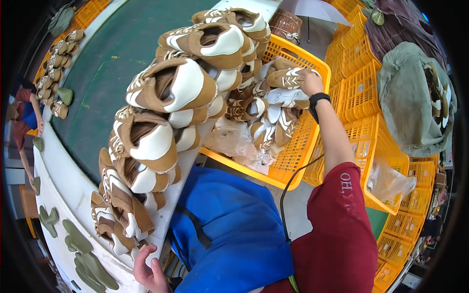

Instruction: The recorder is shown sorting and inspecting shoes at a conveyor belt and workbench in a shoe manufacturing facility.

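fingers of the right hand [309,81] close on a brown-and-white shoe upper [288,78] at upper centre, atop more uppers in a yellow crate [293,156]. left hand [149,273], bottom left, fingers spread and apparently empty, touches the white table edge [68,195] beside stacked uppers [146,141]. grey-green insoles [88,263] lie lower left.

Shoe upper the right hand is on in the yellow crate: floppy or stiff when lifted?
Probably floppy: the upper under the right hand has no sole, and its neighbours in the crate lie bent and flattened. Likely light, being thin material. Loose laces may snag on other uppers.
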`<state>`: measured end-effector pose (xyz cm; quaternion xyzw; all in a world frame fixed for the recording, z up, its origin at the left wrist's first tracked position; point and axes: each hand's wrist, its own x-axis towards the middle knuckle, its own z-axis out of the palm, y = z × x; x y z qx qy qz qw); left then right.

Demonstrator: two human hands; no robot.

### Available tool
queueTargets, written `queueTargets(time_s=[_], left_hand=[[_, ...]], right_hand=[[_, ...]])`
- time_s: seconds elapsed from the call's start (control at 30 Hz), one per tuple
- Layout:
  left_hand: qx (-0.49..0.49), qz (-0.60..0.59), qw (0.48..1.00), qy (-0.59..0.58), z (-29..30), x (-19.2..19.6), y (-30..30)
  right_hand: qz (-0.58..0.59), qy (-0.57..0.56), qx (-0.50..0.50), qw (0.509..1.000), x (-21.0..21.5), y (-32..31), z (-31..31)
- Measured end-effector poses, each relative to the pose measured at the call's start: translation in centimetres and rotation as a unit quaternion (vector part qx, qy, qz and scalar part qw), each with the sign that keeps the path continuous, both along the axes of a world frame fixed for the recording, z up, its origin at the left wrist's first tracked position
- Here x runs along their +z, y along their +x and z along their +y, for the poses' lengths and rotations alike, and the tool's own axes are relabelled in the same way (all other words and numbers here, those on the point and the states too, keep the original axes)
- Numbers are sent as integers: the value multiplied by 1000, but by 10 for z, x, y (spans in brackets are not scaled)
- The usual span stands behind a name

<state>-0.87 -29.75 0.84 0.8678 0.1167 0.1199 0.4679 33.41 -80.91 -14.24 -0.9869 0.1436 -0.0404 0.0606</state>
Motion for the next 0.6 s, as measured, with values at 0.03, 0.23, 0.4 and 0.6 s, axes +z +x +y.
queueTargets(time_s=[0.03,0.23,0.4,0.6], left_hand=[[-5,13,1000,-1,-3,2,4],[-33,65,997,25,-19,4,20],[-25,70,997,-4,-29,1,24],[-67,46,997,11,-27,3,20]], right_hand=[[78,-95,-47,991,-23,-10,-15],[283,-151,-39,946,-79,-52,-36],[-162,246,-183,938,-108,-35,-44],[64,694,-331,636,-153,-59,-32]])
